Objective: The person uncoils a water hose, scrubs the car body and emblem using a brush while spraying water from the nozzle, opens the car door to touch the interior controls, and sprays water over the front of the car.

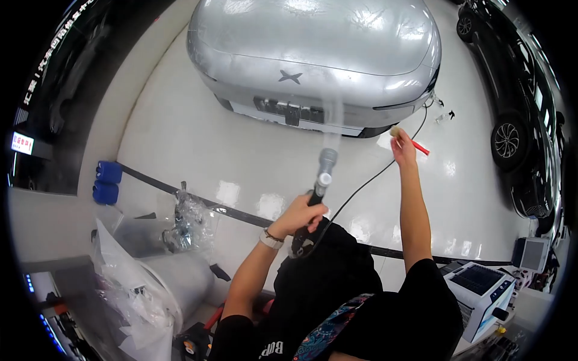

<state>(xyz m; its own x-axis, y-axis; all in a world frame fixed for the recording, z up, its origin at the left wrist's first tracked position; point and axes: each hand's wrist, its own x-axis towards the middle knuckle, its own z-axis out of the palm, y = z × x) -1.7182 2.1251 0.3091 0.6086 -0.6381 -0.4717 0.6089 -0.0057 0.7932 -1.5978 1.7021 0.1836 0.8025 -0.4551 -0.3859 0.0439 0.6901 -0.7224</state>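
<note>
At the centre of the frame, the left hand (303, 215) is wrapped around the black grip of a grey-nosed spray gun (327, 160), which points toward the top of the frame. A pale, hazy streak (334, 117) runs up from its nozzle across the silver car (241, 54) at upper centre. The car carries 1 X-shaped badge (290, 77) on its near end, with a dark plate recess (292, 111) below it. A wristwatch (270, 240) sits on the left wrist.

Right of centre, the right hand (404, 148) pinches a red-handled tool (421, 148) close to its tan head, just below the car's lower right corner; the tool is probably a brush, though its head is too small to be sure. A black cable (367, 183) curves across the pale floor (180, 144) between the 2 hands.

A black car (512, 114) fills the right edge of the frame. At left, 2 blue jugs (107, 182) stand together, above a large roll (189, 277) at lower left with crumpled clear plastic (132, 295) beside it. A white boxy machine (478, 292) occupies the lower right.
</note>
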